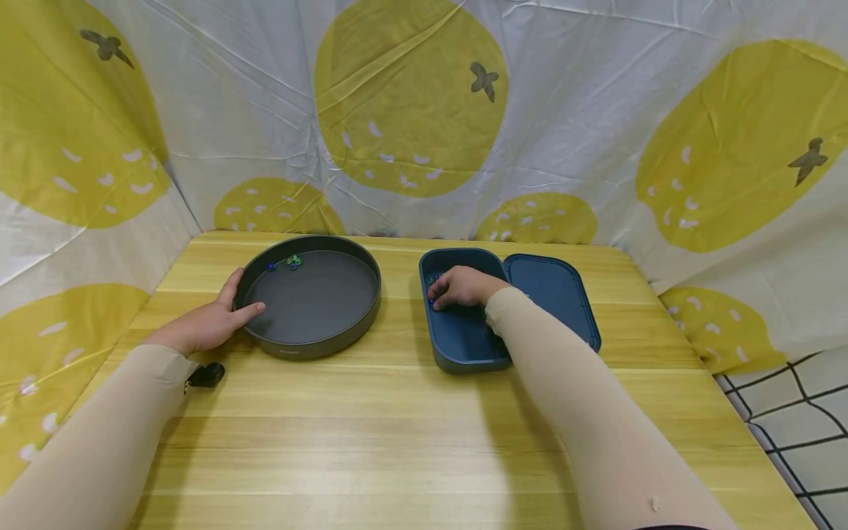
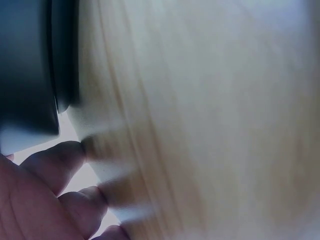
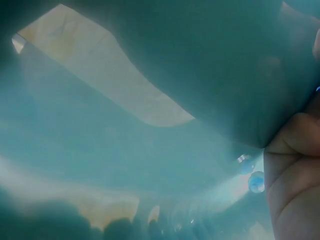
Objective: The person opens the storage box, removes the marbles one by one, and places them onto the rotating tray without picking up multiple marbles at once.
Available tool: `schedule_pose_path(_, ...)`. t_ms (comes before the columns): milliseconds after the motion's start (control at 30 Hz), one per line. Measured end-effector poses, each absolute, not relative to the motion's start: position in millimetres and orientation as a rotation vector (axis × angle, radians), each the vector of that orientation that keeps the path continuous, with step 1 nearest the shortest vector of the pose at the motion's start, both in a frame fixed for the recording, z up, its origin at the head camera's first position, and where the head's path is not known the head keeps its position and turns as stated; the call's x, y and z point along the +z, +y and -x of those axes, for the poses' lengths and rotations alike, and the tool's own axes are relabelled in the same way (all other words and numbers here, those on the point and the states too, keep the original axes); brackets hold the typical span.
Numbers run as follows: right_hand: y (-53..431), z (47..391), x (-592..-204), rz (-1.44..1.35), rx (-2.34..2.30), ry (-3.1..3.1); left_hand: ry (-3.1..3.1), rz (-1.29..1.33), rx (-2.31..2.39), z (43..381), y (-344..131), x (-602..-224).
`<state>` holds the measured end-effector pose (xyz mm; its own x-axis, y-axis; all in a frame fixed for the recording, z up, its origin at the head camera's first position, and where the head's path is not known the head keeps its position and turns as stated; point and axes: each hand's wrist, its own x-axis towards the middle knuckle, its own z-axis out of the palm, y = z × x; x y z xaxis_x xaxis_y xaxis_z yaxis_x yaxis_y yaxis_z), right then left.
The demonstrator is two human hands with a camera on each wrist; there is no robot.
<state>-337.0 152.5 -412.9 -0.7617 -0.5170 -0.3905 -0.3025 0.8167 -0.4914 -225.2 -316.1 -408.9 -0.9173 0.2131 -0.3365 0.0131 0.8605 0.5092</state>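
A round dark grey pan [image 1: 311, 302] stands on the left of the table; two blue marbles and a small green piece [image 1: 294, 260] lie inside at its far side. My left hand [image 1: 208, 324] holds the pan at its left rim, the thumb reaching over the edge and the fingers outside. In the left wrist view, those fingertips [image 2: 72, 150] are low at the tabletop. My right hand [image 1: 464, 285] reaches into the blue rectangular box [image 1: 457, 338], fingers bent, thumb and forefinger closing on a blue marble [image 1: 431, 302] by the left wall. Glassy marbles [image 3: 256, 182] show beside this hand in the right wrist view.
A flat blue lid [image 1: 556, 294] lies against the box's right side, partly under my right forearm. The wooden table [image 1: 371, 434] ends at a lemon-patterned curtain [image 1: 411, 110] at the back. A black wire grid [image 1: 795, 434] stands by the right edge.
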Motion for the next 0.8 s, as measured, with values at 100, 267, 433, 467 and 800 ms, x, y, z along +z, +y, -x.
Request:
schedule_pose_path(100,152.6,337.2,-413.6,0.609,-0.546,2.482,2.653,-0.168,0.719,225.2,-316.2,-409.1)
schedule_pose_path(267,152.7,337.4,-413.9,0.616,-0.542,2.483,2.648,-0.166,0.725,224.9,-315.9,-408.7)
schedule_pose_path(433,153.0,337.5,-412.8,0.614,-0.546,2.479,2.654,-0.168,0.722,224.0,-315.9,-408.5)
schedule_pose_path(467,153.3,337.7,-412.7,0.615,-0.546,2.478,2.655,-0.169,0.721,223.8,-315.8,-408.5)
schedule_pose_path(800,159.7,335.3,-407.5,0.634,-0.566,2.515,2.65,-0.167,0.727,222.8,-314.8,-407.7)
